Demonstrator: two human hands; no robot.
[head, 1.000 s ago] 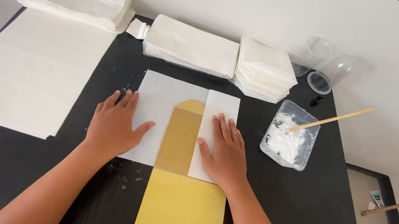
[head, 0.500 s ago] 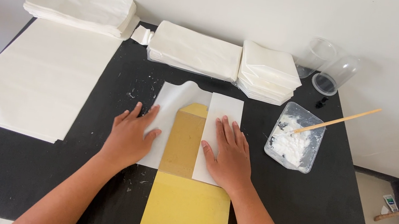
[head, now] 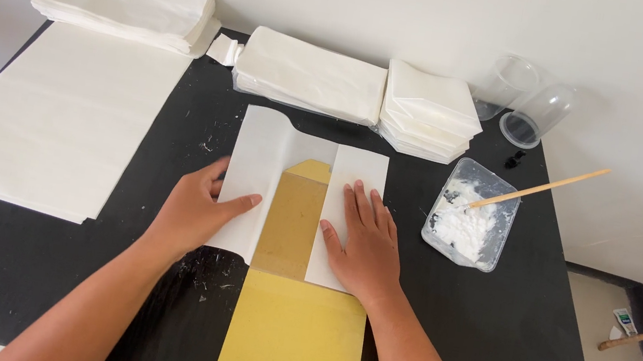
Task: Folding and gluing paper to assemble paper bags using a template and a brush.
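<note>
A white paper sheet (head: pixel 262 155) lies on a black table (head: pixel 534 348), wrapped around a yellow cardboard template (head: pixel 293 342) whose brown upper part (head: pixel 294 219) shows between the two folded flaps. My left hand (head: pixel 193 212) grips the left flap's outer edge, thumb on top and fingers under it, and the flap is slightly lifted. My right hand (head: pixel 363 242) lies flat, fingers spread, pressing the right flap (head: pixel 356 173) down onto the template.
Stacks of folded white paper (head: pixel 311 81) (head: pixel 430 108) (head: pixel 127 3) line the far edge. A large pile of flat white sheets (head: pixel 59 116) lies at left. A clear tub of white paste (head: pixel 468 224) with a wooden stick (head: pixel 545 188) sits right, near two clear cups (head: pixel 520 100).
My left hand went from lying flat on the left flap to gripping its edge and lifting it. My right hand stayed pressed on the right flap.
</note>
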